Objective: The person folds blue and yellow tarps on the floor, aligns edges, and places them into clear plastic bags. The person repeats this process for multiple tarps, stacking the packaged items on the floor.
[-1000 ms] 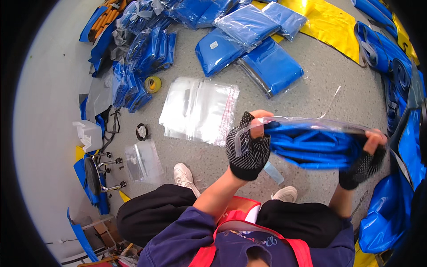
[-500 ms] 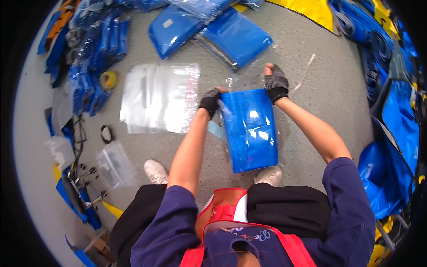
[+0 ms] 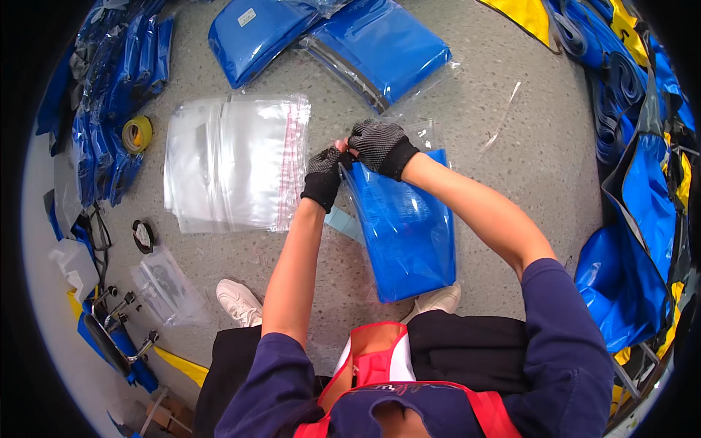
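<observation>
A grey speckled floor (image 3: 526, 219) is filling the middle of my head view, and blue and yellow sheets (image 3: 631, 285) are crowding the right edge. Along the left, blue packets (image 3: 120, 80) in clear wrap are lying heaped, with a roll of yellow tape (image 3: 136, 135) sitting against them.

Ahead of the person I am watching, a blue bundle (image 3: 409, 233) is lying inside a clear bag (image 3: 421, 133), between the arms, its near end overlapping the right shoe (image 3: 438, 298). The bag's clear margin is showing past the bundle's far end.

Both hands, in black dotted fingerless gloves, are meeting at the bag's far left corner. The left hand (image 3: 321, 175) is pinching that corner between bent fingers. The right hand (image 3: 378, 146) is reaching across the far end, its fingers bending toward the left ones; its back is hiding its grip, so I cannot tell whether it is clamping the film.

Just left of the left hand, a stack of clear bags (image 3: 234, 168) is lying flat. A pale blue strip (image 3: 343, 223) is resting beside the bundle, and two more wrapped blue bundles (image 3: 387, 47) are lying beyond the hands.
</observation>
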Motion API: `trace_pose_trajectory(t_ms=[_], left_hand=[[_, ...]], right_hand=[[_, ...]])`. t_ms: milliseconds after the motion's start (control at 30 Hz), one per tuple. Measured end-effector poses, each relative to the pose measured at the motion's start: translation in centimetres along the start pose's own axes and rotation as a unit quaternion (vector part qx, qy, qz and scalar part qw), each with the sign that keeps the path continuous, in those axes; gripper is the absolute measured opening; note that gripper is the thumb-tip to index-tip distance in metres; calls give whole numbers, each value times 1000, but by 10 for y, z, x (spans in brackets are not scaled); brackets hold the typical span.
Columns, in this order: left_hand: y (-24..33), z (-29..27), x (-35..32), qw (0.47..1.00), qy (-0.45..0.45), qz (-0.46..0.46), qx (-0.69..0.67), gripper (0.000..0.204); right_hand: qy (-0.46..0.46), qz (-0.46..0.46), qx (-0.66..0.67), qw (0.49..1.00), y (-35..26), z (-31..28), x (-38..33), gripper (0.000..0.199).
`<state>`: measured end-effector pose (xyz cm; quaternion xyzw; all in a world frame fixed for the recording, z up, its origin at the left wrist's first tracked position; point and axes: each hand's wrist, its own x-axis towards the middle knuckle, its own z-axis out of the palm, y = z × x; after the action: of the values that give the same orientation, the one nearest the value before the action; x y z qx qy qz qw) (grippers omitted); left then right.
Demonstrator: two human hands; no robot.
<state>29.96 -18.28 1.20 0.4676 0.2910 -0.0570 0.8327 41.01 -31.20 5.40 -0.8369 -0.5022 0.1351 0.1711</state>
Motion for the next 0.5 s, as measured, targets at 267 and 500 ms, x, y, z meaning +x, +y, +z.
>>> trace_pose_trajectory(t_ms=[267,500], left_hand=[[3,-4,-4,992,6,24,120,38],[-1,-26,3,990,-100,-51,-85,44]], right_hand=[[27,-75,-47,996,8,2,27,19],[356,178,112,910,192,-71,-5,19]])
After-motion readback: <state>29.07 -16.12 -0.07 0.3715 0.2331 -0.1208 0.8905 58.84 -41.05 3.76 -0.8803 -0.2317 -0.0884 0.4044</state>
